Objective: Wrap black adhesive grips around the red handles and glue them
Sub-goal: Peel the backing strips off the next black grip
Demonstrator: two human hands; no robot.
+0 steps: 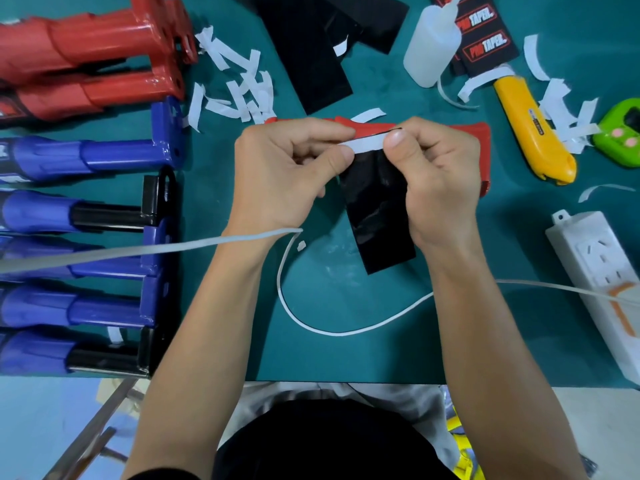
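Note:
My left hand and my right hand hold a black adhesive grip sheet above the green mat, its lower end hanging toward me. Both thumbs and forefingers pinch the white backing strip along its top edge. A red handle lies on the mat just behind my hands, mostly hidden by them. More black grip sheets lie at the back centre. A white glue bottle stands at the back right.
Red handles and blue handles are lined up along the left edge. White backing scraps litter the back. A yellow utility knife, a green device, a white power strip and a white cable lie nearby.

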